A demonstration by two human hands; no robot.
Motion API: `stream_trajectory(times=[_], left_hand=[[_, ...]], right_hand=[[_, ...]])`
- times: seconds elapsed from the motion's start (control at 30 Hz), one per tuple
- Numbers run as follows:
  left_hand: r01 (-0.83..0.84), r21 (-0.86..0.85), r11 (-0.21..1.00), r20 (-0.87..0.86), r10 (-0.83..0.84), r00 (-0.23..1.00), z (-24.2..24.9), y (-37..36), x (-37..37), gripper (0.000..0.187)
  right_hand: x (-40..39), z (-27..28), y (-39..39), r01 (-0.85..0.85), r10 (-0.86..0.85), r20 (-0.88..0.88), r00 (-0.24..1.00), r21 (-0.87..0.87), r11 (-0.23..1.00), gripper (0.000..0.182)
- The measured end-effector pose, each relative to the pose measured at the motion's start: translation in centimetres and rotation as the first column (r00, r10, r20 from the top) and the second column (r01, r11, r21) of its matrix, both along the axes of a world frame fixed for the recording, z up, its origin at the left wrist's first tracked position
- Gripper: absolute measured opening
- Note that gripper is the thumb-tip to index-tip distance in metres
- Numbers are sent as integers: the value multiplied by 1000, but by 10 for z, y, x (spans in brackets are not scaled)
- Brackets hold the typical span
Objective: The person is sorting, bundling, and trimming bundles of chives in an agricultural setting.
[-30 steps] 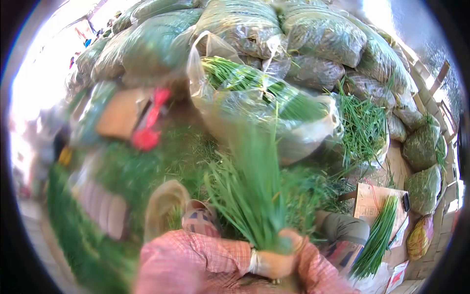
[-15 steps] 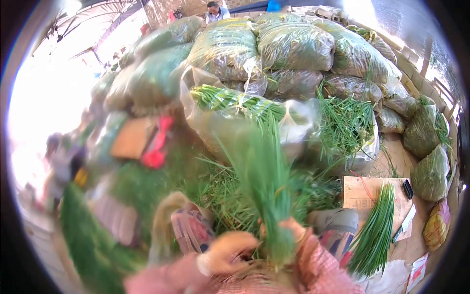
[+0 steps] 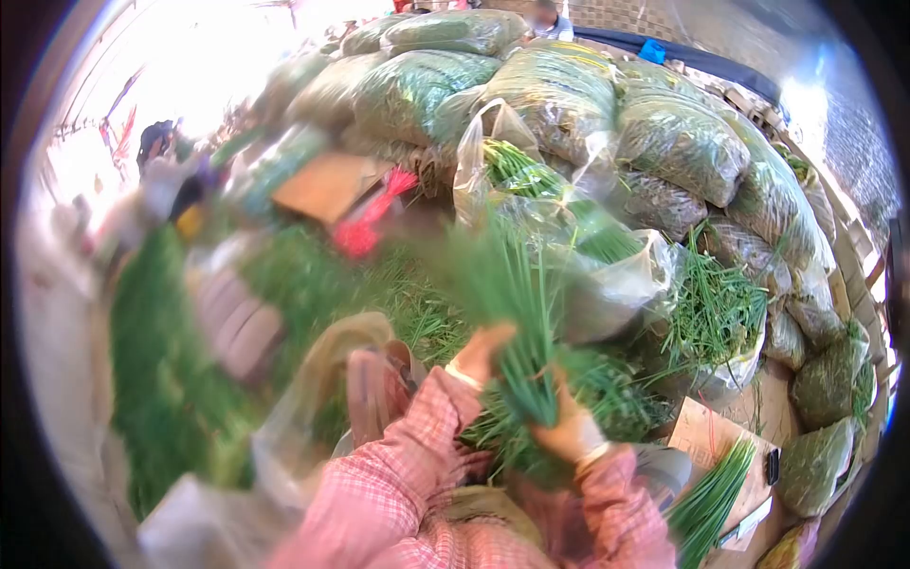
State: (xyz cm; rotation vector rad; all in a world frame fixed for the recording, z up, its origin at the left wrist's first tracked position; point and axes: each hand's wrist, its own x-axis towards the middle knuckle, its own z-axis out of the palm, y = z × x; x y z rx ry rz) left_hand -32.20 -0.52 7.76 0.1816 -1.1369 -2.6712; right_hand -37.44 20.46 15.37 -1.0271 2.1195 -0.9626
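Note:
A bunch of long green stalks stands upright between my hands, its upper part blurred. My right hand is closed round the lower end of the bunch. On the left side of the same bunch, my left hand is pressed against the stalks with its fingers bent; its grip is partly hidden. Loose green stalks lie beneath and around both hands. A second bunch rests at the lower right on a cardboard sheet, near a black-handled knife.
Filled plastic bags are piled at the back. An open bag with bundles stands ahead of my hands. Pink ties lie by a cardboard box. Another person is behind the pile. A green heap lies left.
The view has turned left. My left hand has risen from low beside the bunch to its left side. The bunch stays in my right hand.

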Motion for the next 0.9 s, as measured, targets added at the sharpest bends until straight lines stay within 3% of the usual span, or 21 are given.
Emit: stream_trajectory(times=[0.1,0.2,0.37,0.47,0.57,0.6,0.67,0.8,0.9], left_hand=[[-56,34,998,-142,60,988,33,3,-2,65],[-43,50,998,-116,49,992,49,-4,2,66],[92,189,978,-167,-61,984,37,-31,3,64],[-98,111,989,-177,116,977,45,-24,4,67],[-207,270,940,-32,224,974,64,-13,6,60],[-207,239,949,-46,224,974,57,-15,7,64],[-210,180,961,-76,226,971,39,-18,11,73],[-259,48,965,-150,263,953,46,-19,11,73],[-292,-10,956,-48,291,955,64,-11,20,70]], right_hand=[[4,-3,-4,15,9,-169,986,142,990,98],[7,-5,-8,17,45,-308,950,196,980,102],[5,-15,-9,-4,101,-341,935,274,962,98],[0,-24,-7,-37,134,-343,930,275,961,96],[-5,-29,-10,-49,158,-292,943,350,936,103],[-8,-29,-11,-49,163,-265,950,390,919,106],[-11,-32,-11,-56,176,-299,938,369,928,106],[-21,-44,-8,-146,241,-267,933,332,932,97],[-31,-68,-4,-221,233,-199,952,80,972,94]])
